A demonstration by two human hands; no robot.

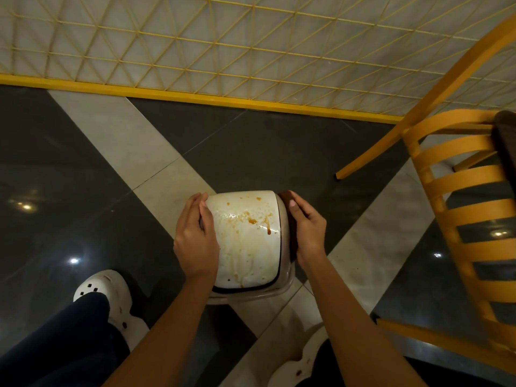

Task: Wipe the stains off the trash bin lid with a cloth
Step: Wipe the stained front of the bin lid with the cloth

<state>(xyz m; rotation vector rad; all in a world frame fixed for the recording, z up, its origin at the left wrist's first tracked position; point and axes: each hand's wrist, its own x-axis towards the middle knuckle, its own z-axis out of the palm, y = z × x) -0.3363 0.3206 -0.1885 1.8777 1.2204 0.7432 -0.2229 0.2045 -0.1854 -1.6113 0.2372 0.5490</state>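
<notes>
Dark grey & cream polished tile floor fills most of the view, w/ a yellow wire lattice panel standing along its far edge and an orange-yellow slatted wooden chair at the right, well apart from the work.

Small beige plastic trash bin stands on the floor directly below the camera, between the person's feet, prob. so both arms reach it w/o stretching. Its white domed plastic lid is shut on the bin and faces up; wiping looks not yet begun.

One white perforated clog & a navy trouser leg show at lower left.

Both forearms come in from the bottom edge, angled inward, one hand per side of the bin, which reads as steadying it b/c a light bin would slide under a wipe.

The left hand is cupped over the lid's left edge, back of hand up, fingers together & bent down the side, thumb on the top surface: a grip on the lid.

The right hand clasps the bin's right side, thumb pointing away. Under it is a dark brown cloth, held against the bin wall; fingertips hidden there, but the hand curls over the cloth.

Orange-brown sauce-like stains sit mid-lid, w/ paler smears & specks toward the near edge.
</notes>
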